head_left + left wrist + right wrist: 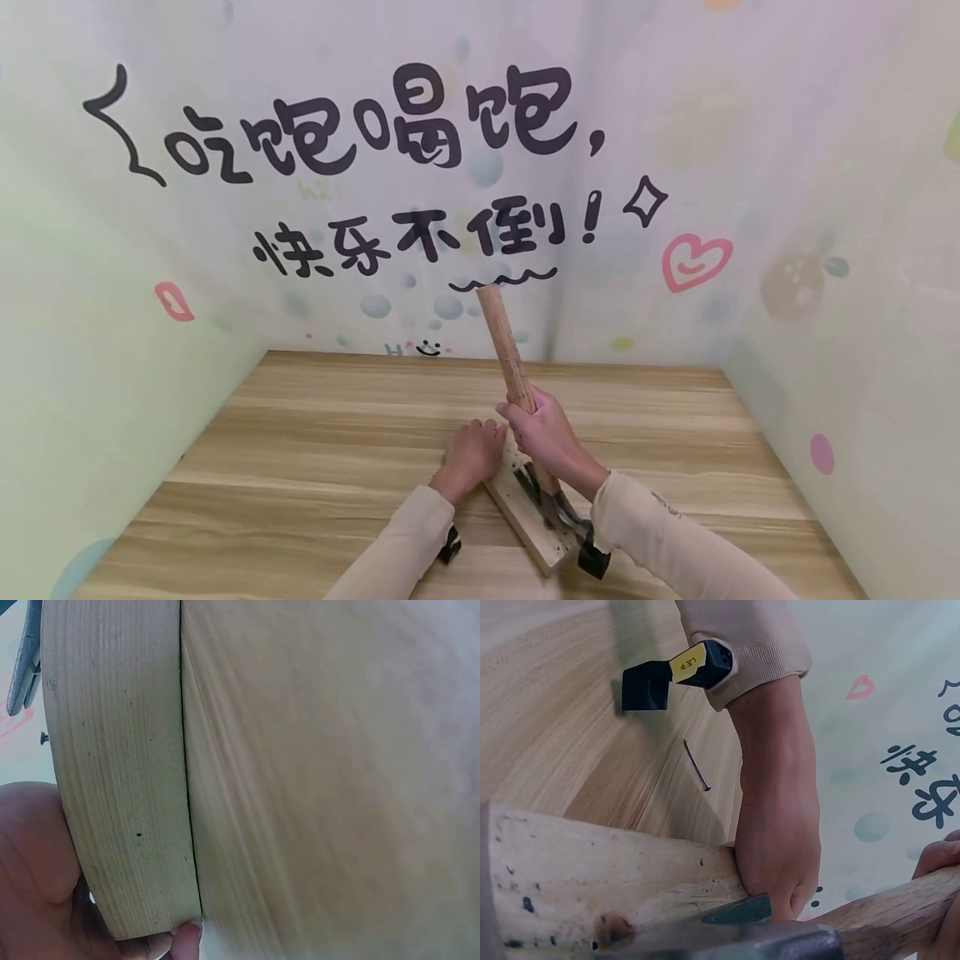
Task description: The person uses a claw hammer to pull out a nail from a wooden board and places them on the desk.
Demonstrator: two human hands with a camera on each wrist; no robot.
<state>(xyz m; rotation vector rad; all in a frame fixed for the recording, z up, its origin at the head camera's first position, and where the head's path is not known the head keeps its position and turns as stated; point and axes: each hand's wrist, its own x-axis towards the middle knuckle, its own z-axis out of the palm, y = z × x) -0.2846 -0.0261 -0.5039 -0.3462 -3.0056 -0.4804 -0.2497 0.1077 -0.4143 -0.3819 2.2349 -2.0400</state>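
A pale wooden block lies on the tabletop, its surface marked with small holes and dark spots in the right wrist view. My left hand grips its far end, fingers wrapped round the edge. My right hand holds a claw hammer by its wooden handle, which slants up and away. Low over the block's top is the metal hammer head. From the left wrist, the hammer's claw shows beside the block, and a nail sticks out of the block's top face.
A loose nail lies on the wood-grain table to the left of the block. Printed curtains stand behind the table and along both sides. A black wrist camera is strapped at the left sleeve.
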